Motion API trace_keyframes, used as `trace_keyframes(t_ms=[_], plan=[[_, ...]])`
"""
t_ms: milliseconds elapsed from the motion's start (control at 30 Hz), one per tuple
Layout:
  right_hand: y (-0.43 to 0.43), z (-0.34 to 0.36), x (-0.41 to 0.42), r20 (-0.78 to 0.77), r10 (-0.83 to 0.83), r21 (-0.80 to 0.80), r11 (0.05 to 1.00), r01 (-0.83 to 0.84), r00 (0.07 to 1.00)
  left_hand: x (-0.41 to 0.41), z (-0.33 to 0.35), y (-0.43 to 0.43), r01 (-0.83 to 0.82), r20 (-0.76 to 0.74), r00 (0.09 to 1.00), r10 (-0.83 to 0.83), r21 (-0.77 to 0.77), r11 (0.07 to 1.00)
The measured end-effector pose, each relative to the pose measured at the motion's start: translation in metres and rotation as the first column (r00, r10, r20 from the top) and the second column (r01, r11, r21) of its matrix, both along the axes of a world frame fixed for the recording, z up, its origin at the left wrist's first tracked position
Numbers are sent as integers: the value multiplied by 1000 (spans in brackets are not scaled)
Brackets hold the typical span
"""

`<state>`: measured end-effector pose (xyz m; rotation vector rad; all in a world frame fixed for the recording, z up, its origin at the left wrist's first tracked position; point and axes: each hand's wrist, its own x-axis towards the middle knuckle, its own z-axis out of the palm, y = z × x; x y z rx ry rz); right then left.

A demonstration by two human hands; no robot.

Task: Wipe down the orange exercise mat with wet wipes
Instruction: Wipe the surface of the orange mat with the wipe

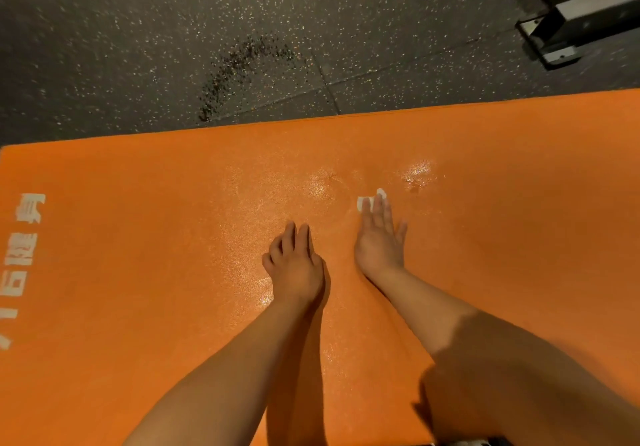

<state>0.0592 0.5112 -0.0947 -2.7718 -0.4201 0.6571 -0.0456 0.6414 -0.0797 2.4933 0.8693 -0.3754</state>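
Note:
The orange exercise mat [138,238] fills the lower part of the view, with white lettering along its left side. Its middle glistens with damp patches. My right hand [380,241] lies flat on the mat with straight fingers, pressing a small white wet wipe [364,202] that shows under and past the fingertips. My left hand [294,265] rests on the mat just to the left, fingers lightly bent, holding nothing.
Dark speckled rubber floor [173,47] lies beyond the mat's far edge, with a darker wet-looking stain [235,68] on it. The metal base of a gym machine [581,20] stands at the top right corner.

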Motion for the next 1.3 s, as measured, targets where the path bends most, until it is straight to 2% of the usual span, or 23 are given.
trace_keyframes(t_ms=[100,167,233,300,367,433,533,600,667,733,833,900,967,1033,1100,1167,1233,1300], plan=[[34,0,-10,-37,235,120,966,-229,971,10,4,-1,-31,25,999,30,24,999],[43,-4,-9,-27,358,141,926,-351,933,19,5,6,-42,61,997,40,31,999],[38,-8,1,10,311,99,945,-310,950,29,2,13,-1,56,998,0,22,1000],[27,-9,16,71,109,70,991,-114,991,38,-2,19,20,23,1000,-20,-5,1000],[22,-11,29,93,-50,70,997,44,994,39,-7,22,6,12,1000,-6,-7,1000],[32,-11,35,67,-90,99,992,83,994,37,-9,22,-22,43,999,22,4,1000],[64,-5,32,36,69,147,986,-74,997,42,-8,24,-68,94,993,67,8,998],[80,-3,29,18,229,171,958,-229,973,50,-9,28,-52,101,994,52,4,999],[80,-6,32,46,318,158,934,-321,947,54,-11,32,-22,78,997,21,7,1000],[67,-9,41,84,316,120,939,-324,945,53,-12,34,-9,59,998,8,16,1000],[42,-12,54,133,102,62,992,-111,986,52,-12,36,-2,60,998,1,24,1000],[44,-11,53,126,22,69,997,-31,992,53,-13,35,-18,58,998,16,28,999],[61,-5,47,38,84,139,986,-88,996,56,-13,33,-35,49,998,33,23,999],[78,1,40,-29,248,208,949,-236,968,60,-11,33,-28,41,999,27,21,999],[80,0,39,-29,335,222,921,-320,942,64,-7,37,-9,49,999,7,40,999],[62,-5,48,23,276,172,946,-276,961,65,-6,42,7,60,998,-11,51,999],[35,-12,59,79,107,67,991,-112,991,64,-9,46,26,70,997,-29,40,999],[17,-15,67,118,-50,14,999,49,992,66,-10,48,34,76,996,-37,36,999]])
